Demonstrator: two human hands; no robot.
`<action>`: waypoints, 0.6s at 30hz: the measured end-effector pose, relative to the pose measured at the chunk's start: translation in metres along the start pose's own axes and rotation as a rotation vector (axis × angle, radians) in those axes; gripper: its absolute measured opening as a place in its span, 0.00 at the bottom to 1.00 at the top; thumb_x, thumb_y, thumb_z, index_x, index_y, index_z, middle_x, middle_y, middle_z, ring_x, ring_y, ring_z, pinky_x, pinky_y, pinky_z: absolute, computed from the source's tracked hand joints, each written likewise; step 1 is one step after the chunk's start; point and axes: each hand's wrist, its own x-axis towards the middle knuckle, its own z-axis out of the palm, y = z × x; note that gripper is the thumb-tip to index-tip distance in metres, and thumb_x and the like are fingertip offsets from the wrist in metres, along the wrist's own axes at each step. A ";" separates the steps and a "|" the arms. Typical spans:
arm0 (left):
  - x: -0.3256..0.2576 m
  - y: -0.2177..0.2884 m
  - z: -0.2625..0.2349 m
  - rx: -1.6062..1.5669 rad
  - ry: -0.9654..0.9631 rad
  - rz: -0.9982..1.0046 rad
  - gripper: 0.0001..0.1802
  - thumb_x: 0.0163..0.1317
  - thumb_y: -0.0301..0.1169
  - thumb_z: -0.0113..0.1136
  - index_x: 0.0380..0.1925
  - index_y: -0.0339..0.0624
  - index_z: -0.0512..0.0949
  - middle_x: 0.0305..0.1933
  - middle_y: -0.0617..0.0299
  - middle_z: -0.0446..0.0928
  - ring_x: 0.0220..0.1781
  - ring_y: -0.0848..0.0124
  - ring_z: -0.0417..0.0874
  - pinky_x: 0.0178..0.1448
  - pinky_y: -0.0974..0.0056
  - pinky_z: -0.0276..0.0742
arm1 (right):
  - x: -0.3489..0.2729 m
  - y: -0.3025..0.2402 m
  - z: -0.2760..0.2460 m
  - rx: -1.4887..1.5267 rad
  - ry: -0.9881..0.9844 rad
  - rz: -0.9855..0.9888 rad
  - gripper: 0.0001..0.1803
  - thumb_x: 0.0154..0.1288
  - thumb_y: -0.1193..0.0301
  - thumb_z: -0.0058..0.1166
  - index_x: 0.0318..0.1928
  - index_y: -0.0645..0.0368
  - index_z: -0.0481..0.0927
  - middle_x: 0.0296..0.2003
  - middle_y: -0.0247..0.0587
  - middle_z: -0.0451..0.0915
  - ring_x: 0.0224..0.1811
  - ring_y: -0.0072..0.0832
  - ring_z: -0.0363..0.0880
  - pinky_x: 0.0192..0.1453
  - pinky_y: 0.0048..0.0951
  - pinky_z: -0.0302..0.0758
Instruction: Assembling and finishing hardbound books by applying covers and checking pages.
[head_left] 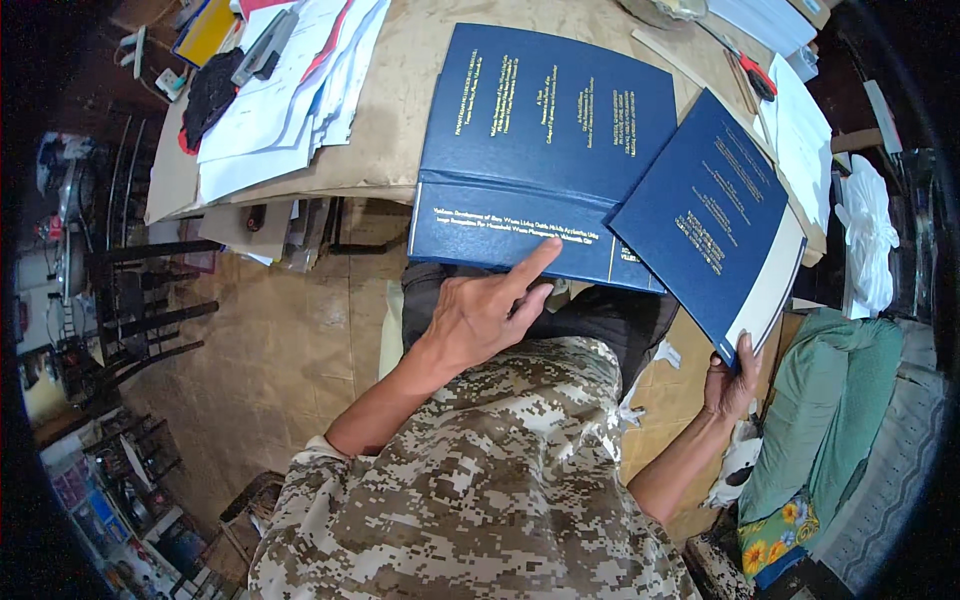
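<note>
A dark blue hardbound cover (560,170) with gold lettering lies on the table, its spine and near edge over the table's front edge. My left hand (490,305) points at the lettering on its spine, index finger stretched out and thumb apart, holding nothing. A second dark blue hardbound book (715,200) with gold lettering rests tilted over the right side of the first one. At its lower right corner my right hand (735,375) grips that book, thumb on the side where pale pages show.
Loose papers (290,100) with a stapler (265,45) on top lie at the left of the wooden table (385,130). A red-handled tool (755,75) and white sheets (797,130) are at the right. A white plastic bag (868,235) hangs beyond, above green cloth (835,400).
</note>
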 end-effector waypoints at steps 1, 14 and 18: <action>0.000 0.000 0.001 -0.009 0.009 -0.007 0.34 0.55 0.24 0.70 0.64 0.50 0.77 0.16 0.68 0.78 0.12 0.76 0.69 0.17 0.67 0.64 | 0.000 0.000 0.000 0.008 -0.002 -0.003 0.15 0.68 0.76 0.59 0.54 0.62 0.76 0.32 0.34 0.82 0.17 0.20 0.76 0.18 0.16 0.71; 0.005 0.001 0.002 0.000 -0.009 0.020 0.30 0.57 0.24 0.69 0.63 0.50 0.79 0.16 0.66 0.77 0.12 0.75 0.68 0.17 0.64 0.63 | 0.001 0.001 -0.002 -0.021 -0.049 -0.002 0.17 0.69 0.75 0.58 0.57 0.62 0.75 0.34 0.35 0.83 0.20 0.20 0.78 0.19 0.17 0.72; 0.007 0.001 0.003 -0.008 0.004 0.039 0.29 0.58 0.24 0.68 0.62 0.50 0.79 0.16 0.66 0.77 0.12 0.75 0.67 0.17 0.64 0.63 | -0.001 -0.001 0.000 -0.003 -0.031 0.004 0.15 0.70 0.76 0.58 0.55 0.61 0.75 0.34 0.35 0.82 0.20 0.21 0.78 0.21 0.18 0.73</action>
